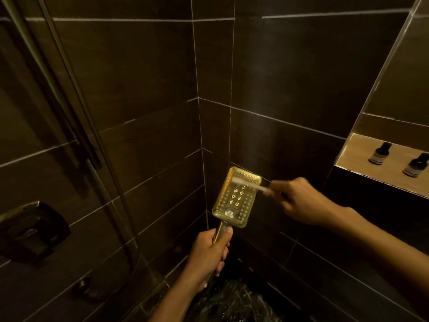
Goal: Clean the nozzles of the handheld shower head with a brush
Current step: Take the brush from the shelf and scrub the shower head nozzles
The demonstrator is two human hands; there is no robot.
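Observation:
A gold, rectangular handheld shower head (235, 201) faces me in the lower middle, its nozzle face turned up and tilted slightly right. My left hand (207, 254) grips its handle from below. A white brush (249, 184) lies across the top rows of nozzles, bristle end at the left. My right hand (299, 201) holds the brush handle from the right side of the head. The brush looks slightly blurred.
Dark tiled walls meet in a corner behind the shower head. A shower hose and rail (76, 126) run down the left, with a dark wall control (32, 231) below. A lit niche (362, 159) at right holds two small dark bottles (380, 153). Dark marbled floor (232, 300) lies below.

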